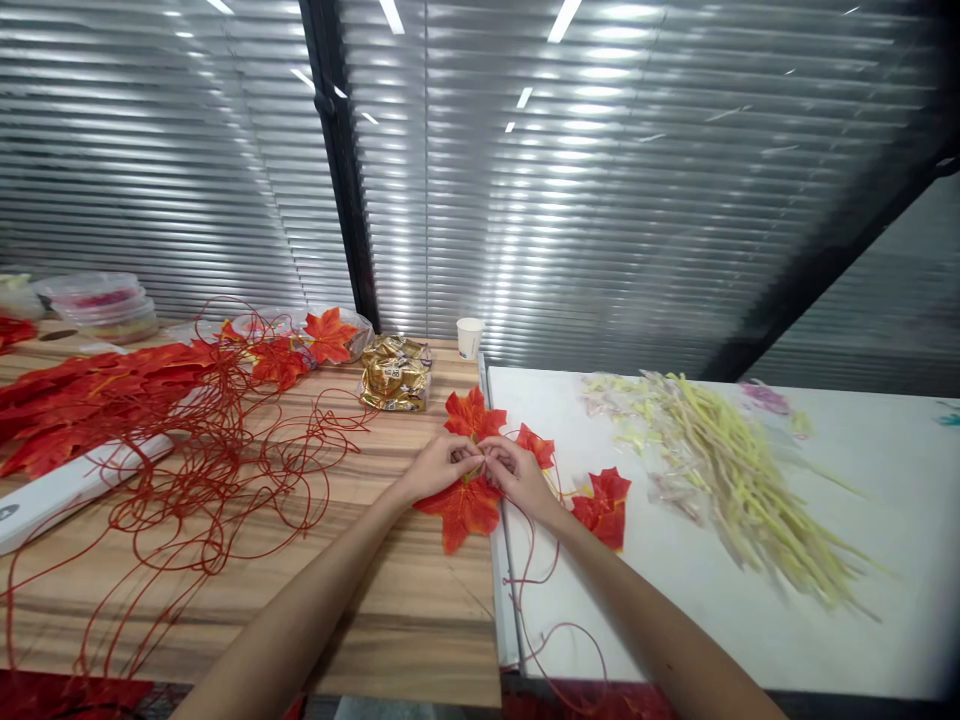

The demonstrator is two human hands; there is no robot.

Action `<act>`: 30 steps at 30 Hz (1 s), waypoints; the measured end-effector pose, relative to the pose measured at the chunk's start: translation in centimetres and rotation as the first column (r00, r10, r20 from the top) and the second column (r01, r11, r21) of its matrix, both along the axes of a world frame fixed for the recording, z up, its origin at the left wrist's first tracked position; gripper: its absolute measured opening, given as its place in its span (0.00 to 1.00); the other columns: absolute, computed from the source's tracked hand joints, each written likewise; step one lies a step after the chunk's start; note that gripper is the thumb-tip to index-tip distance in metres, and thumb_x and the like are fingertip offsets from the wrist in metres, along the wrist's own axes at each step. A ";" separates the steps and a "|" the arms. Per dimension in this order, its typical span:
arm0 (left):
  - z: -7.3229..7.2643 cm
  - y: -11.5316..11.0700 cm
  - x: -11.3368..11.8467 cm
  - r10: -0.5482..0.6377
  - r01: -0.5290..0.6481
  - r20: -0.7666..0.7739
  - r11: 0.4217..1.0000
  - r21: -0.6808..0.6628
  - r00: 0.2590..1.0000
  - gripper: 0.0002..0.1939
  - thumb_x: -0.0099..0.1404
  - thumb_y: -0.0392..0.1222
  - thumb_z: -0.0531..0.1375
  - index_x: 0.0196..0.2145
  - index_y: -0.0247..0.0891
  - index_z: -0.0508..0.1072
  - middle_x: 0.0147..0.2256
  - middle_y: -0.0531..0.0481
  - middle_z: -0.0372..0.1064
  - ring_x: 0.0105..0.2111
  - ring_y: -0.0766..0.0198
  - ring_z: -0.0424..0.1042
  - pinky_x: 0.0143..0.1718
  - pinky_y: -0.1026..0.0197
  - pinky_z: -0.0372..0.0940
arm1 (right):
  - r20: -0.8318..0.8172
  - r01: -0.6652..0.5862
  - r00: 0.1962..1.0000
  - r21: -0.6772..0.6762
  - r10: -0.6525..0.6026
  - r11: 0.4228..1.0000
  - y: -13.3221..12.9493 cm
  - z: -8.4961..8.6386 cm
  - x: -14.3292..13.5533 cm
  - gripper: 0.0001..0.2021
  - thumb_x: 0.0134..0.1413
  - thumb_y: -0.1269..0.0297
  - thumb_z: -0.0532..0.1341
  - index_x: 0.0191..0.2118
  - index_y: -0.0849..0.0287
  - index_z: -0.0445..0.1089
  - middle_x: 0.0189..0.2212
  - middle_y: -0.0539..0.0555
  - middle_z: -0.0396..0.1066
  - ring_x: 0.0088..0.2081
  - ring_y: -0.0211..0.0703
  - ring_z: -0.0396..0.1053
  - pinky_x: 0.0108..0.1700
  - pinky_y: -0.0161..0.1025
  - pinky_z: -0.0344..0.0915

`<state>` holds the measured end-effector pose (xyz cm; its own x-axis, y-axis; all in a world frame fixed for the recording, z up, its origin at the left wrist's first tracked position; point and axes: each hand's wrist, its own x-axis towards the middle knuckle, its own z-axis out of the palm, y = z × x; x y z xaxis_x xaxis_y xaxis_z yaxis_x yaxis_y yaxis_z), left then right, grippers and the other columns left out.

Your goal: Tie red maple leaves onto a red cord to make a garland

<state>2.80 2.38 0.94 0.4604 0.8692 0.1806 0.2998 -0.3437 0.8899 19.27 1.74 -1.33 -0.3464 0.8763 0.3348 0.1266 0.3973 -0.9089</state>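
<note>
Both hands meet near the seam between the two tables. My left hand [441,467] pinches at the stems between two red maple leaves, one above [474,412] and one below [463,512]. Fingertips touching those of the left, my right hand [517,472] is closed on the same spot. What exactly lies between the fingers is too small to tell apart. A thin red cord [531,560] runs down from the right hand over the white table. Further red leaves lie beside and right of this hand, one behind it [537,446] and one near the forearm [604,508].
Tangled red cord [225,460], piled red leaves [97,395] and a white elongated device [82,487] cover the left. Behind are a gold packet [395,374], paper cup [470,338] and plastic containers [101,305]. Yellow-green strips [742,480] lie on the white table [885,480].
</note>
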 end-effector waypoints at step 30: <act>0.0 -0.1 0.0 0.010 -0.009 -0.028 1.000 0.026 1.000 0.10 0.58 0.42 0.55 0.28 0.32 0.71 0.23 0.52 0.66 0.23 0.70 0.62 0.26 0.68 0.57 | 0.030 -0.004 1.000 0.022 0.003 1.000 0.0 0.1 0.0 0.08 0.54 0.66 0.52 0.40 0.59 0.63 0.25 0.49 0.63 0.27 0.37 0.64 0.29 0.34 0.61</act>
